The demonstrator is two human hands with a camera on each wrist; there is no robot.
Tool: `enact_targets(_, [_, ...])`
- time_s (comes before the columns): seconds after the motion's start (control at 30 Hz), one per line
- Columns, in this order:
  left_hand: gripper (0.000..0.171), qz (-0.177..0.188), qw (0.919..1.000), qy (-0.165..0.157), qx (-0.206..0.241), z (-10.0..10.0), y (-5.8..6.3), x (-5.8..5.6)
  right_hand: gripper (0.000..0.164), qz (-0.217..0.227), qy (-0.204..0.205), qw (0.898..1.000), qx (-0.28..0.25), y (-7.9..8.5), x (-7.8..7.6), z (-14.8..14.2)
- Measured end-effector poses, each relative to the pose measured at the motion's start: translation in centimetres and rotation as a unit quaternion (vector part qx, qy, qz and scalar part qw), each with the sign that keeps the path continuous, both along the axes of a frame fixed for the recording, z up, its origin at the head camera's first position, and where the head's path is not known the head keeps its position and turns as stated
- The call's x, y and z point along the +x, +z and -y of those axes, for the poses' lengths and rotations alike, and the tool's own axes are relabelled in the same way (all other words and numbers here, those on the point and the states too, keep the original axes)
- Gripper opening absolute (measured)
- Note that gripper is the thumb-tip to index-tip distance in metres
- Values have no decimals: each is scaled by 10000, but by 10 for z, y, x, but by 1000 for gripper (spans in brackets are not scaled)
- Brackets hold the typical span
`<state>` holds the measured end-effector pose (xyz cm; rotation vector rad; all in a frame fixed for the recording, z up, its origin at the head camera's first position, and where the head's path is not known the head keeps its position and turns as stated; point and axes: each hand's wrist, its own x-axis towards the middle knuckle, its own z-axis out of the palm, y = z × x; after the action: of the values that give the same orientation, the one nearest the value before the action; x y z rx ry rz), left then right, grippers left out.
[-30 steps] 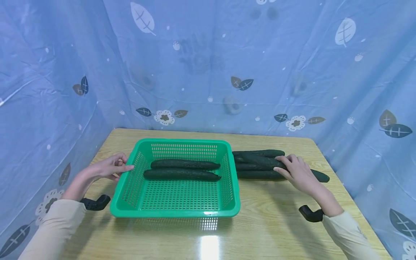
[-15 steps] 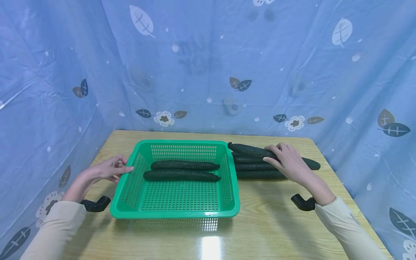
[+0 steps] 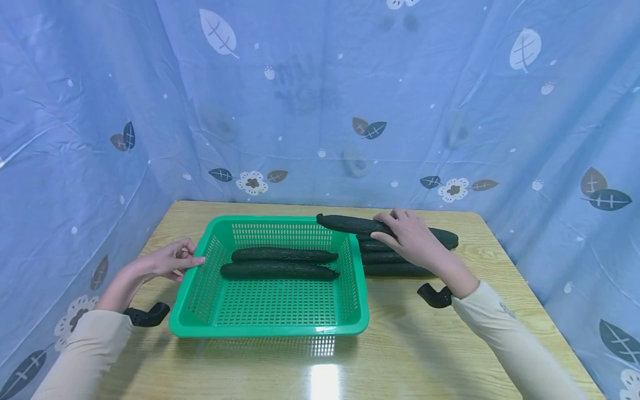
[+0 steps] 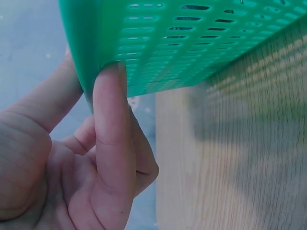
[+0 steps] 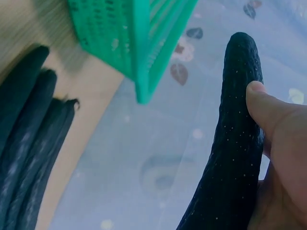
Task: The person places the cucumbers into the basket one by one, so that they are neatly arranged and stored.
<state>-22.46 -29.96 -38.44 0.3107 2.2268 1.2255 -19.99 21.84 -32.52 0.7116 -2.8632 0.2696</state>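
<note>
A dark green cucumber (image 3: 347, 223) is held up by my right hand (image 3: 412, 239), its left end above the right rim of the green basket (image 3: 270, 331). The right wrist view shows the thumb along one side of this cucumber (image 5: 230, 139); part of the grip is hidden. My left hand (image 3: 172, 260) pinches the basket's left rim, with the thumb on the inner side in the head view. Close up in the left wrist view, the fingers (image 4: 112, 134) press against the basket wall (image 4: 192, 43). Two cucumbers (image 3: 280, 270) lie side by side in the basket.
Several more cucumbers (image 3: 395, 270) lie on the wooden table (image 3: 400, 316) just right of the basket, partly under the right hand. A blue patterned curtain (image 3: 320, 111) hangs behind the table and along both sides. Black wrist mounts (image 3: 147, 314) stick out near both cuffs.
The right hand has lifted a cucumber off the pile and carried it left, up to the basket's right rim. The left hand stays at the left rim, and the basket has barely moved.
</note>
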Motion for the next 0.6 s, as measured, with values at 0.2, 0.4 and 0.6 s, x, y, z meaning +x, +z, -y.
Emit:
enact_targets(0.2, [32,5,10000,-20,25,0,-1,0,40,-15,169,9998,67,3,-6,28])
enact_targets(0.4, [31,15,10000,-26,75,1,-2,1,41,-70,346,9993,101,6,-10,58])
enact_targets(0.6, [32,33,10000,-64,64,2,-2,0,42,-124,484,9982,340,9,-13,90])
